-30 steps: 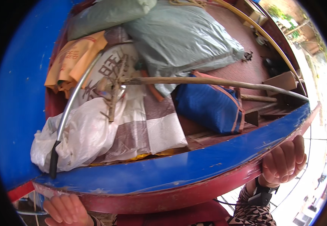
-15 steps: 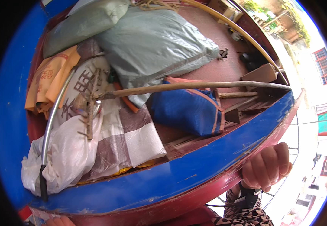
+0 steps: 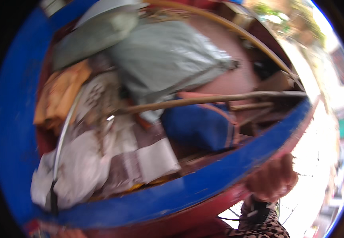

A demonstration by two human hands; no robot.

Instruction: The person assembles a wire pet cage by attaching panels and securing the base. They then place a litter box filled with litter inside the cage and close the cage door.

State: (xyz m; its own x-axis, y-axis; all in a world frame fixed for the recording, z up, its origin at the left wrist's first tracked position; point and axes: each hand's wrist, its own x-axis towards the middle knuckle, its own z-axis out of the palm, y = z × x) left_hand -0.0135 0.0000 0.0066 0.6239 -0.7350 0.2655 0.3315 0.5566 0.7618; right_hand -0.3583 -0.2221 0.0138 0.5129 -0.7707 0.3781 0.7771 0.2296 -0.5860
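Note:
My right hand [image 3: 273, 178] is curled into a fist beside the red outer wall [image 3: 239, 194] of a blue-rimmed cart bed; nothing shows sticking out of it. A dark watch-like band [image 3: 258, 212] sits on that wrist, below it a patterned sleeve [image 3: 267, 228]. At the lower left edge only a blurred part of my left hand [image 3: 71, 233] shows, close under the blue rim [image 3: 152, 200]; its fingers cannot be made out. Inside the bed lies a long wooden handle [image 3: 203, 101] with a toothed rake head [image 3: 100, 131], across white sacks and a blue bag [image 3: 197, 127].
A large grey plastic sack [image 3: 172, 55] fills the bed's middle. Orange bags [image 3: 63, 95], a white plastic bag [image 3: 83, 170] and a curved metal bar [image 3: 64, 135] are at the left. A yellowish curved pole [image 3: 235, 29] runs along the far side. Bright ground and buildings show at right.
The view has shifted and blurred, so the bed and its load appear slightly lower and further right. My right fist appears a little lower and further left in the picture, still closed.

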